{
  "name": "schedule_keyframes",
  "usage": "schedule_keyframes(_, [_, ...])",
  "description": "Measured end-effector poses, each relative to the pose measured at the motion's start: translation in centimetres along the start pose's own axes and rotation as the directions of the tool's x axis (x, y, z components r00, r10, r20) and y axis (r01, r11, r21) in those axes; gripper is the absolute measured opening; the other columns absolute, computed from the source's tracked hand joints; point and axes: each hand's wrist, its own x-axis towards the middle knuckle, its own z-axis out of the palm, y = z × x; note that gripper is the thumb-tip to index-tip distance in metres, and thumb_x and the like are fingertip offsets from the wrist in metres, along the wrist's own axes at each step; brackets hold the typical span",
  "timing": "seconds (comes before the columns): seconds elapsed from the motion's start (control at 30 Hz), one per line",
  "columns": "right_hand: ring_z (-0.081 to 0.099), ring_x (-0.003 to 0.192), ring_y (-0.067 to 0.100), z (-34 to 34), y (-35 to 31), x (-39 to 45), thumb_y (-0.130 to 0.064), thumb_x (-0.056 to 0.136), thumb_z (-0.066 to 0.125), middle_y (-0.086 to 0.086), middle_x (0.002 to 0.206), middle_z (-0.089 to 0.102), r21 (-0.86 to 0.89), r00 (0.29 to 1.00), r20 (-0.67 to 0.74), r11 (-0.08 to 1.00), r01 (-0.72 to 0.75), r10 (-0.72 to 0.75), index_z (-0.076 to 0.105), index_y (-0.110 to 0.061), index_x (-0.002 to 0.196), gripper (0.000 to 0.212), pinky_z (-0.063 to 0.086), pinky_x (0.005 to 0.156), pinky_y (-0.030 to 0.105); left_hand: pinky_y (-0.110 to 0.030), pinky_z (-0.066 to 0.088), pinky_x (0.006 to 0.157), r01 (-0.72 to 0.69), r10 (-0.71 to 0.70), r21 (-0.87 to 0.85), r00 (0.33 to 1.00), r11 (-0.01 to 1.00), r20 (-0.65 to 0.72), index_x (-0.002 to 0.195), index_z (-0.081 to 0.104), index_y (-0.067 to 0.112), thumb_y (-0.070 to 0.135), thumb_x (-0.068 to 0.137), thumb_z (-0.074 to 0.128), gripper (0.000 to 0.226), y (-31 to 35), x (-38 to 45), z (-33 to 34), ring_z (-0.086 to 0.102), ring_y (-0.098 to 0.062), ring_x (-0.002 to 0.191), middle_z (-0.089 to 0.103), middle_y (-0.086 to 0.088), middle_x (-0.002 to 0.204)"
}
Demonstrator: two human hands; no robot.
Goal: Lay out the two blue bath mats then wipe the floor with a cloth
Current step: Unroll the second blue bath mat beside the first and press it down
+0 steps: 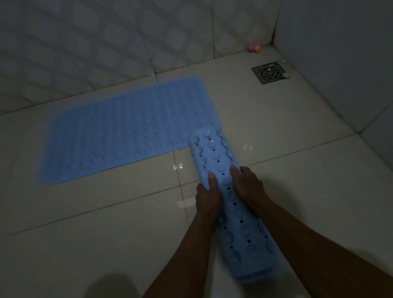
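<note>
One blue bath mat (125,129) lies flat on the pale tiled floor along the back wall. A second blue bath mat (215,154) is rolled into a tube with its suction cups facing out, and its far end overlaps the flat mat's near right corner. My left hand (207,196) grips the roll's left side and my right hand (249,187) grips its right side, both near the middle of the roll. No cloth is in view.
A square metal floor drain (268,72) sits at the back right near the corner. Small coloured balls (254,48) lie in the corner, and a green one (286,75) rests by the drain. The wet floor (102,231) shines. Tiled walls close the back and right.
</note>
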Motion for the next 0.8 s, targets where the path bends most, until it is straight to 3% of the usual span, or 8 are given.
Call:
schedule_keyframes(0.27, [0.049, 0.125, 0.033, -0.4, 0.5, 0.8, -0.06, 0.097, 0.034, 0.015, 0.144, 0.047, 0.0, 0.996, 0.087, 1.0, 0.014, -0.014, 0.039, -0.015, 0.146, 0.067, 0.04, 0.102, 0.038, -0.05, 0.051, 0.102, 0.004, -0.001, 0.12, 1.0, 0.993, -0.026, 0.149, 0.043, 0.02, 0.107, 0.049, 0.039, 0.133, 0.5, 0.5, -0.1, 0.061, -0.028, 0.118, 0.058, -0.008, 0.14])
schedule_keyframes(0.37, [0.04, 0.13, 0.036, 0.4, 0.2, 0.7, -0.069, 0.091, 0.027, 0.016, 0.146, 0.041, -0.231, 1.0, -0.001, 0.973, -0.012, 0.012, 0.037, -0.02, 0.146, 0.075, 0.032, 0.109, 0.05, -0.051, 0.047, 0.107, -0.009, 0.016, 0.159, 0.999, 0.987, -0.044, 0.152, 0.04, 0.018, 0.105, 0.054, 0.033, 0.131, 1.9, -1.0, -0.3, 0.057, -0.031, 0.125, 0.053, -0.01, 0.146])
schedule_keyframes(0.43, [0.041, 0.127, 0.036, 1.1, -0.1, 0.2, -0.065, 0.094, 0.028, 0.016, 0.14, 0.045, -0.295, 0.995, -0.099, 0.956, 0.002, -0.033, 0.044, -0.02, 0.14, 0.067, 0.033, 0.106, 0.051, -0.051, 0.045, 0.109, -0.035, 0.049, 0.222, 0.997, 0.974, -0.055, 0.152, 0.038, 0.015, 0.093, 0.072, 0.031, 0.112, 3.6, -3.0, -0.7, 0.055, -0.033, 0.128, 0.05, -0.012, 0.148])
schedule_keyframes(0.5, [0.051, 0.115, 0.036, 1.6, -0.4, -0.3, -0.055, 0.097, 0.034, 0.018, 0.126, 0.055, -0.171, 0.981, -0.167, 0.983, 0.073, -0.102, 0.055, -0.016, 0.126, 0.053, 0.043, 0.095, 0.044, -0.046, 0.044, 0.111, -0.074, 0.095, 0.289, 0.994, 0.955, -0.061, 0.15, 0.041, 0.014, 0.077, 0.09, 0.033, 0.087, 4.8, -4.7, -1.6, 0.054, -0.032, 0.129, 0.05, -0.013, 0.148])
schedule_keyframes(0.57, [0.056, 0.108, 0.035, 1.9, -0.7, -0.3, -0.04, 0.099, 0.043, 0.019, 0.116, 0.058, -0.049, 0.974, -0.182, 0.991, 0.127, -0.133, 0.059, -0.011, 0.115, 0.037, 0.041, 0.082, 0.034, -0.04, 0.042, 0.11, -0.066, 0.097, 0.327, 0.992, 0.943, -0.081, 0.151, 0.038, 0.012, 0.063, 0.1, 0.035, 0.072, 5.0, -5.2, -2.9, 0.052, -0.032, 0.132, 0.048, -0.014, 0.15])
schedule_keyframes(0.63, [0.055, 0.112, 0.036, 2.2, -0.9, -0.1, -0.034, 0.096, 0.052, 0.02, 0.121, 0.057, -0.061, 0.984, -0.113, 0.989, 0.134, -0.141, 0.058, -0.011, 0.121, 0.035, 0.041, 0.085, 0.034, -0.04, 0.04, 0.112, -0.042, 0.083, 0.368, 0.992, 0.929, -0.096, 0.155, 0.032, 0.011, 0.058, 0.102, 0.037, 0.071, 5.3, -5.4, -4.5, 0.048, -0.033, 0.136, 0.045, -0.015, 0.153])
schedule_keyframes(0.7, [0.054, 0.117, 0.037, 2.9, -1.1, -0.5, -0.042, 0.092, 0.057, 0.019, 0.128, 0.055, -0.119, 0.991, -0.028, 0.985, 0.125, -0.13, 0.053, -0.014, 0.133, 0.049, 0.044, 0.096, 0.038, -0.043, 0.039, 0.114, -0.028, 0.072, 0.38, 0.992, 0.925, -0.104, 0.156, 0.031, 0.013, 0.06, 0.1, 0.041, 0.073, 5.5, -5.2, -5.9, 0.048, -0.032, 0.136, 0.044, -0.014, 0.154])
schedule_keyframes(0.8, [0.058, 0.115, 0.035, 5.1, -1.4, -2.0, -0.047, 0.092, 0.057, 0.016, 0.127, 0.06, -0.065, 0.98, 0.03, 0.978, 0.199, -0.197, 0.05, -0.016, 0.133, 0.053, 0.048, 0.095, 0.039, -0.047, 0.048, 0.107, -0.041, 0.073, 0.345, 0.994, 0.938, -0.08, 0.149, 0.042, 0.018, 0.073, 0.087, 0.051, 0.084, 5.2, -4.7, -7.5, 0.058, -0.03, 0.125, 0.055, -0.01, 0.144])
